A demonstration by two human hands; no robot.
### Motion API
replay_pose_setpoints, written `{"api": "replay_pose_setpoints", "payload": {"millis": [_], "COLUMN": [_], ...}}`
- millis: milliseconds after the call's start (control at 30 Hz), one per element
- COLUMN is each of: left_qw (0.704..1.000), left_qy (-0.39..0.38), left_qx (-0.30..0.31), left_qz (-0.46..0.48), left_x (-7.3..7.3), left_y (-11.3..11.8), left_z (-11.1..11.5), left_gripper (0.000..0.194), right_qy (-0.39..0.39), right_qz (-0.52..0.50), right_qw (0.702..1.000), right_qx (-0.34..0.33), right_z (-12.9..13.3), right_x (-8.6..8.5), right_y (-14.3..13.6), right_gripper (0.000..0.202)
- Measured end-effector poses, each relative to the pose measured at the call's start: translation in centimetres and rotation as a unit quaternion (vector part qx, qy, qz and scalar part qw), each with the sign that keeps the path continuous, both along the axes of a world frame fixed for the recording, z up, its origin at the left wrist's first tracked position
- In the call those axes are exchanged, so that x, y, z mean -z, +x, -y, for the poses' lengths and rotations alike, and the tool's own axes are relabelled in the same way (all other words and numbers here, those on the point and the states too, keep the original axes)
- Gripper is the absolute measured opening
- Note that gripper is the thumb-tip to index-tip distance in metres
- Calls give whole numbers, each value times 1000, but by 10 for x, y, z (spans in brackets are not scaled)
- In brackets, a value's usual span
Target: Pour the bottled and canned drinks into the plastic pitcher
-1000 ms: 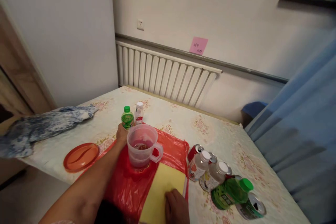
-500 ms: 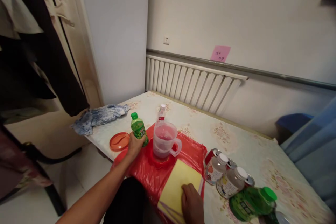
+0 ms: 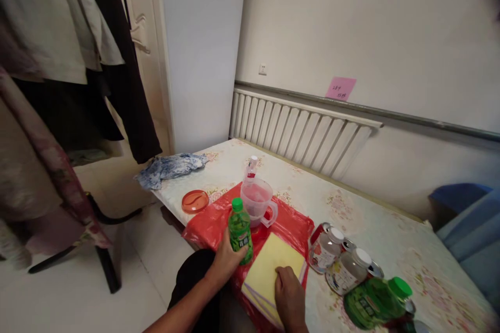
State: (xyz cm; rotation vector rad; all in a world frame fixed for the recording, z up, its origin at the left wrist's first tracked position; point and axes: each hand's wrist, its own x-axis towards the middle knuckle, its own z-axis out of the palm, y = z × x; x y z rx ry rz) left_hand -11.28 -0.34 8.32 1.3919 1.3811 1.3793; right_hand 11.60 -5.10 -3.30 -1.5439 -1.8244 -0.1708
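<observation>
One cylindrical plastic bottle (image 3: 240,225) fills the left fingers (image 3: 227,246).

Seemingly a home: wall radiator (image 3: 300,130), clothes (image 3: 50,26), flowered tablecloth (image 3: 308,192).

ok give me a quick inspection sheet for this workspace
Surface: floral-covered table, red plastic sheet spread on it
Job's things: green bottle held upright; yellow stack on the sheet; translucent pitcher behind the bottle
Clutter: orange-red lid and patterned cloth on the left; bottles and cans on the right
Hands: left hand grips the green bottle; right hand rests on the yellow stack
Cables: nothing seen
Surroundings: radiator, wall socket, hanging clothes
</observation>
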Motion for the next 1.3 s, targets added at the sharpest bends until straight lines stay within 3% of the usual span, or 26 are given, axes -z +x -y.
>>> {"api": "replay_pose_setpoints", "payload": {"millis": [200, 500, 667, 833, 933, 1033, 1133, 1200, 1300], "left_qw": [997, 994, 991, 984, 981, 978, 972, 965, 952], "left_qy": [-16, -31, -47, -49, -63, -64, -63, -69, -68], "left_qx": [75, 106, 127, 170, 184, 198, 225, 250, 289], "left_qz": [24, 6, 3, 2, 1, -4, -22, -44, -72], "left_x": [4, 14, 12, 7, 8, 10, 11, 12, 12], "left_y": [16, 24, 34, 41, 44, 46, 47, 49, 51], "left_z": [28, 41, 47, 55, 59, 61, 64, 67, 71], "left_gripper": [53, 58, 60, 56, 59, 64, 64, 65, 64], "right_qy": [-7, -15, 5, 12, -6, -69, -110, -96, -92], "right_qz": [-9, -59, -89, -155, -245, -389, -508, -527, -493], "right_qw": [1000, 998, 996, 988, 969, 919, 854, 844, 864], "right_qx": [3, 5, -7, -20, -19, 4, 22, -2, -44], "right_z": [2, 13, 21, 29, 27, 23, 23, 27, 37], "right_x": [-5, -12, -13, -15, -20, -38, -74, -103, -143], "right_y": [-3, -8, -8, -8, -4, 3, 9, 9, 6], "right_gripper": [22, 28, 28, 26, 20, 20, 34, 39, 42]}}
